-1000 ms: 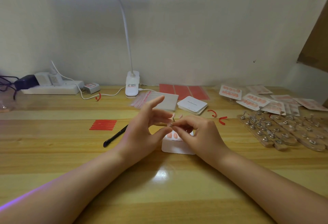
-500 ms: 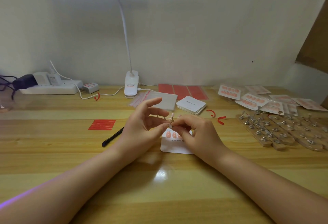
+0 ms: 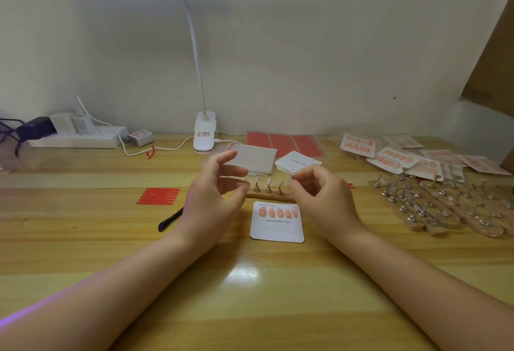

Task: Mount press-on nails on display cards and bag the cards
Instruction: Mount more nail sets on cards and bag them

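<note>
A white display card [image 3: 278, 229] printed "Handmade Nail" lies flat in front of me with a row of several pink press-on nails [image 3: 279, 213] along its top. Just behind it lies a wooden strip holder [image 3: 271, 197] with three metal stands in view, each carrying a pink nail [image 3: 267, 183]. My left hand [image 3: 212, 203] hovers at the strip's left end, fingers spread and blurred. My right hand [image 3: 319, 197] is at the strip's right end with thumb and forefinger pinched together; blur hides whether a nail is between them.
Behind the holder lie clear bags [image 3: 257, 158], a stack of white cards [image 3: 299, 162] and red sheets [image 3: 283, 143]. Bagged cards [image 3: 395, 156] and wooden holders with bare stands [image 3: 445, 208] fill the right. Red strips [image 3: 158, 196], a black pen [image 3: 170, 220], a lamp clip [image 3: 205, 136] and a power strip [image 3: 75, 138] are to the left.
Both hands were pinched together over the holder; now they have drawn apart sideways, uncovering the card and the nail stands. My left fingers have spread.
</note>
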`<state>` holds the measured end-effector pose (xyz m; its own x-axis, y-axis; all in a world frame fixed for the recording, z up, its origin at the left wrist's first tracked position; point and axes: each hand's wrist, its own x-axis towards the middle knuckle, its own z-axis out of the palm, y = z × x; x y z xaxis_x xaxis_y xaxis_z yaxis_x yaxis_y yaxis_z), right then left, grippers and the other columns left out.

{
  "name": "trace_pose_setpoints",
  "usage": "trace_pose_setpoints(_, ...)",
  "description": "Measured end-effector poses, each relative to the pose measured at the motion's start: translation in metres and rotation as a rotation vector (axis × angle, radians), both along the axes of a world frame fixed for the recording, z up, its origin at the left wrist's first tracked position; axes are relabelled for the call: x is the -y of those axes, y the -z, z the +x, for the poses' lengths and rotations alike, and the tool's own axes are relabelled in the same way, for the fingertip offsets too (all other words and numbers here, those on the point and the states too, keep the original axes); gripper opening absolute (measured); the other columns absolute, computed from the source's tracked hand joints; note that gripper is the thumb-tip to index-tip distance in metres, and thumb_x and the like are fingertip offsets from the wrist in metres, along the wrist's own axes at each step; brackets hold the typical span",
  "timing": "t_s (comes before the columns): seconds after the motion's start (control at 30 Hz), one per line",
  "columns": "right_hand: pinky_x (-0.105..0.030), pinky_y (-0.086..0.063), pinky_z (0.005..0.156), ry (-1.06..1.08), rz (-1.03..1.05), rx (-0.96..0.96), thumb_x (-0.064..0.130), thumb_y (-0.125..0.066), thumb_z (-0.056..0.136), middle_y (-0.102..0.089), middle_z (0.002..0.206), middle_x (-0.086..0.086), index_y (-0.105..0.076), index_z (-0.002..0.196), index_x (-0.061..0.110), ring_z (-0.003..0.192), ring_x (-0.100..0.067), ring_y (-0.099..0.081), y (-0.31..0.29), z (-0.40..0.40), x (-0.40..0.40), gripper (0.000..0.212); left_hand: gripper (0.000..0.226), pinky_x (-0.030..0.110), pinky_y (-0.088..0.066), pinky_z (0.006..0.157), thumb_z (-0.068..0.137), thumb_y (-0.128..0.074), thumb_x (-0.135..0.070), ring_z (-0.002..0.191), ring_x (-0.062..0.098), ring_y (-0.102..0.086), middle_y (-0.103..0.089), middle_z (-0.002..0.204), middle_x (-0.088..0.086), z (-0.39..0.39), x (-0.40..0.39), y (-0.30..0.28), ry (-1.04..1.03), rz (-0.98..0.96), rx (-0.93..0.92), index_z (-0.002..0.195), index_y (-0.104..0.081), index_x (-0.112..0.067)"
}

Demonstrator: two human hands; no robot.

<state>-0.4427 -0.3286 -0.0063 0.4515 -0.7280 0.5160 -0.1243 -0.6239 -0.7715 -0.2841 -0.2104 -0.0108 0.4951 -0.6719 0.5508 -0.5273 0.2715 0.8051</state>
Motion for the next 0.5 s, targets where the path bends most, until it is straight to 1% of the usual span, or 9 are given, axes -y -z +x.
trace_pose_setpoints(0.1,-0.01,-0.046,0.061,0.077,0.037,-0.037,0.017,-0.068,0.086,-0.068,0.074,0.011,-0.069,0.081,0.022,0.07,0.002,-0.062,-0.001,-0.002,0.01,0.007,0.058,0.02,-0.054,0.084,0.084,-0.071,-0.004,0.095,0.008,-0.067,-0.067,0.104,-0.004,0.0,0.001,0.0,-0.001,0.027,-0.001,0.128,-0.045,-0.031)
trace_pose_setpoints(0.17,-0.019,-0.048,0.062,0.092,0.056,-0.119,0.024,-0.071,0.086,-0.069,0.076,0.011,-0.072,0.082,0.022,0.069,-0.003,-0.062,0.001,-0.001,0.013,0.005,0.058,0.02,-0.054,0.084,0.084,-0.071,-0.004,0.095,0.007,-0.068,-0.067,0.104,-0.004,0.0,0.001,-0.001,-0.01,0.042,-0.005,0.129,-0.045,-0.031)
trace_pose_setpoints(0.2,-0.022,-0.046,0.061,0.102,0.051,-0.159,0.026,-0.072,0.085,-0.069,0.076,0.011,-0.074,0.082,0.022,0.067,-0.004,-0.06,0.003,0.0,0.015,0.006,0.058,0.019,-0.054,0.084,0.084,-0.07,-0.005,0.095,0.007,-0.068,-0.067,0.105,-0.004,-0.001,0.001,-0.002,-0.011,0.05,-0.005,0.13,-0.044,-0.031)
trace_pose_setpoints(0.27,-0.021,-0.039,0.058,0.128,0.037,-0.207,0.029,-0.074,0.083,-0.066,0.073,0.014,-0.076,0.08,0.022,0.066,-0.003,-0.056,0.004,0.001,0.016,0.007,0.059,0.02,-0.054,0.085,0.085,-0.07,-0.004,0.096,0.006,-0.067,-0.067,0.105,-0.005,-0.002,0.0,-0.002,-0.009,0.064,-0.006,0.13,-0.043,-0.031)
trace_pose_setpoints(0.33,-0.022,-0.036,0.062,0.147,0.053,-0.237,0.029,-0.076,0.081,-0.062,0.07,0.018,-0.076,0.08,0.024,0.075,-0.005,-0.054,0.003,0.001,0.018,0.006,0.06,0.021,-0.054,0.086,0.085,-0.069,-0.003,0.096,0.006,-0.067,-0.067,0.106,-0.005,-0.003,-0.001,-0.003,-0.005,0.078,-0.008,0.131,-0.043,-0.031)
trace_pose_setpoints(0.43,-0.027,-0.036,0.07,0.152,0.084,-0.277,0.031,-0.077,0.08,-0.06,0.071,0.023,-0.077,0.081,0.025,0.091,-0.012,-0.054,0.003,0.001,0.019,0.006,0.061,0.021,-0.054,0.087,0.085,-0.069,-0.003,0.097,0.006,-0.067,-0.067,0.107,-0.006,-0.004,-0.001,-0.003,-0.008,0.098,0.004,0.133,-0.043,-0.029)
trace_pose_setpoints(0.5,-0.026,-0.038,0.073,0.158,0.081,-0.3,0.033,-0.077,0.079,-0.059,0.078,0.021,-0.076,0.089,0.025,0.095,-0.012,-0.055,0.002,0.001,0.018,0.013,0.061,0.021,-0.054,0.087,0.085,-0.069,-0.003,0.097,0.005,-0.067,-0.067,0.108,-0.006,-0.004,-0.002,-0.004,-0.011,0.106,0.012,0.134,-0.043,-0.029)
